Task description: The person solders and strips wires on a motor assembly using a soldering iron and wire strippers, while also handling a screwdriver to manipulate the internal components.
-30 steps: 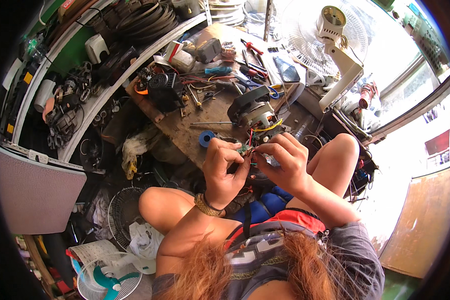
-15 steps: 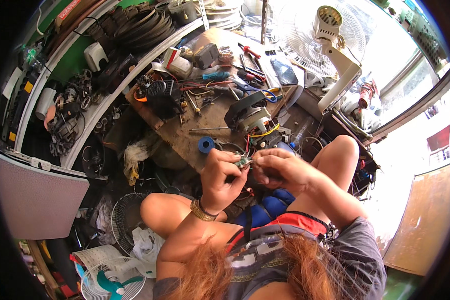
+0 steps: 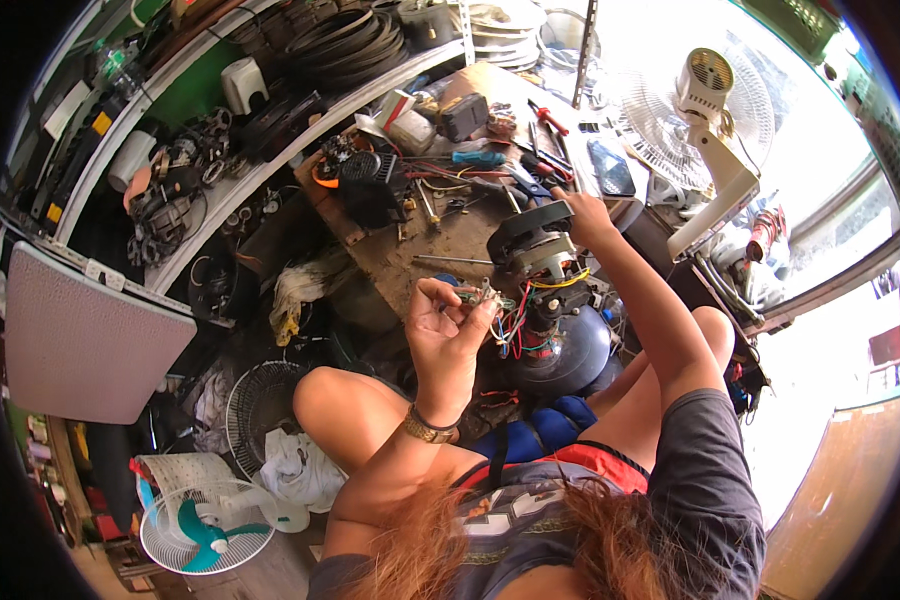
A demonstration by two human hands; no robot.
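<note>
In the head view, I see both of my 2 hands. My left hand (image 3: 438,330) pinches a small wired part (image 3: 485,294) between thumb and fingers, to the left of the motor (image 3: 542,252). Red and blue wires (image 3: 516,325) hang near it, beside a round dark base (image 3: 568,352). My right hand (image 3: 584,215) reaches past the motor to a blue-handled tool (image 3: 530,182); whether its fingers close on anything, I cannot tell.
</note>
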